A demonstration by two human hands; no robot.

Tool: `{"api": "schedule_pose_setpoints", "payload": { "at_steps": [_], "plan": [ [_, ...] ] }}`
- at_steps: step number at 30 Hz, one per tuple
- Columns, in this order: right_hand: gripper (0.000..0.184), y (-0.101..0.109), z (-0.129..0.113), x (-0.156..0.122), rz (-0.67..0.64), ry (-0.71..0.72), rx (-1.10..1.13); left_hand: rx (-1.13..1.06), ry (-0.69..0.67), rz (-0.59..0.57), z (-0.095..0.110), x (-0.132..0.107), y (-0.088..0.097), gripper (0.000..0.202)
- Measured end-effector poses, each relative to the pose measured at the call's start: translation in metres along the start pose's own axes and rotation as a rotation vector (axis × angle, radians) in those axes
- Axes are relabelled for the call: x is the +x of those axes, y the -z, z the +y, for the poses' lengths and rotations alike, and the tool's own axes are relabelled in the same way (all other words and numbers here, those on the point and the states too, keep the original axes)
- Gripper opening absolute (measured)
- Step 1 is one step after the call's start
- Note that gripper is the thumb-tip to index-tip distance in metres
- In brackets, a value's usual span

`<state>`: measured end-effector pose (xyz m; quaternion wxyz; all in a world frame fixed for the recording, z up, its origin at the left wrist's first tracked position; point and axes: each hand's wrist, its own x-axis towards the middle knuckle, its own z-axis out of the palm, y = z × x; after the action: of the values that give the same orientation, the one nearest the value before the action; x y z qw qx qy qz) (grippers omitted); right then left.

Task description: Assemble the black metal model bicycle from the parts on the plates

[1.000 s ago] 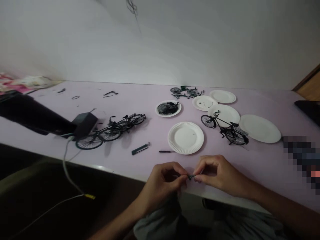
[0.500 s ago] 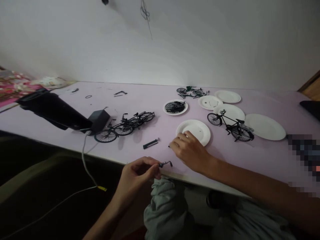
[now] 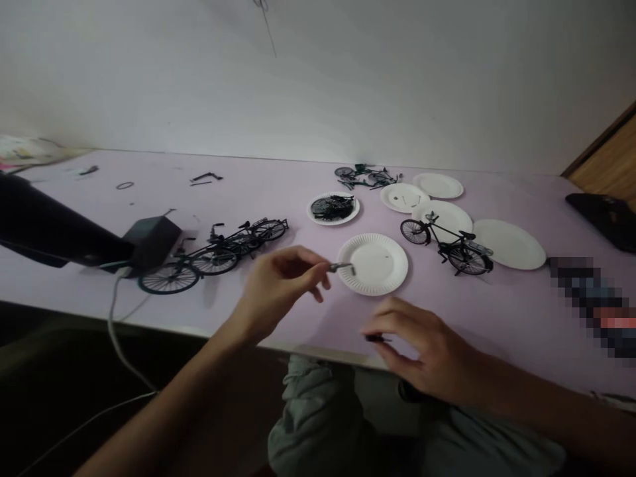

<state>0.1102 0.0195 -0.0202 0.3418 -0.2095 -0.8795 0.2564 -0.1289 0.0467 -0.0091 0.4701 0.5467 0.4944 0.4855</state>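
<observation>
My left hand (image 3: 285, 288) is raised over the table, thumb and fingers pinching a small model-bicycle handlebar (image 3: 342, 266). The bar's bent end shows against the near ribbed paper plate (image 3: 373, 285). Close to the front edge, my right hand (image 3: 422, 344) pinches a small black part (image 3: 375, 338) with a thin pin-like end; its kind is too small to tell. To the right a black model bicycle (image 3: 450, 245) stands upright. More model bicycles (image 3: 216, 258) stand bunched together on the left.
A paper plate (image 3: 309, 211) of black parts lies further back, near a green model bicycle (image 3: 368, 176). Several white plates (image 3: 511, 245) are at the right. A black stand-like device (image 3: 152, 242) with a cable occupies the left; loose pieces (image 3: 206, 177) lie behind it.
My left hand has risen away from the front edge with the handlebar. My right hand has come back from beside the plate toward the edge, holding the black part. The view has turned right.
</observation>
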Motion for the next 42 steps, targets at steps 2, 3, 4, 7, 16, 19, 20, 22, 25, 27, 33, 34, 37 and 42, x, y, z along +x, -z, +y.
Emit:
{"api": "schedule_pose_setpoints", "payload": {
  "at_steps": [2,3,4,7,16,19,20,22,25,27,33,34,37,42],
  "plan": [
    [0.031,0.023,-0.001,-0.008,0.107,0.042,-0.036,-0.009,0.006,-0.12,0.009,0.022,-0.027,0.014],
    [0.034,0.036,0.0,-0.009,0.156,0.075,-0.113,-0.022,0.009,-0.187,0.011,0.032,-0.042,0.013],
    [0.037,0.049,0.001,-0.009,0.212,0.088,-0.214,-0.026,0.027,-0.273,0.012,0.04,-0.058,0.011],
    [0.037,0.08,0.01,-0.004,0.403,0.075,-0.32,-0.059,0.074,-0.504,0.007,0.05,-0.104,0.004],
    [0.053,0.064,0.067,-0.02,0.54,0.097,-0.089,-0.099,0.139,-0.65,-0.024,0.04,-0.147,0.005],
    [0.058,0.067,0.065,-0.025,0.498,0.046,-0.075,-0.103,0.156,-0.595,-0.029,0.049,-0.137,0.002],
    [0.058,0.07,0.064,-0.025,0.501,0.038,-0.07,-0.102,0.17,-0.576,-0.03,0.052,-0.134,0.002],
    [0.06,0.074,0.062,-0.024,0.522,0.028,-0.053,-0.098,0.203,-0.542,-0.031,0.057,-0.129,0.003],
    [0.062,0.074,0.064,-0.024,0.515,0.015,-0.022,-0.114,0.223,-0.515,-0.031,0.06,-0.124,0.006],
    [0.061,0.073,0.066,-0.024,0.493,-0.007,-0.008,-0.128,0.212,-0.508,-0.032,0.06,-0.123,0.006],
    [0.052,0.072,0.066,-0.025,0.446,-0.045,-0.013,-0.172,0.238,-0.508,-0.031,0.062,-0.124,0.005],
    [0.052,0.072,0.066,-0.025,0.441,-0.038,-0.017,-0.177,0.251,-0.507,-0.03,0.063,-0.124,0.005],
    [0.052,0.072,0.067,-0.025,0.433,-0.025,-0.027,-0.18,0.284,-0.509,-0.027,0.064,-0.123,0.006],
    [0.053,0.07,0.071,-0.027,0.421,-0.007,-0.043,-0.149,0.287,-0.504,-0.026,0.061,-0.122,0.005]
  ]
}}
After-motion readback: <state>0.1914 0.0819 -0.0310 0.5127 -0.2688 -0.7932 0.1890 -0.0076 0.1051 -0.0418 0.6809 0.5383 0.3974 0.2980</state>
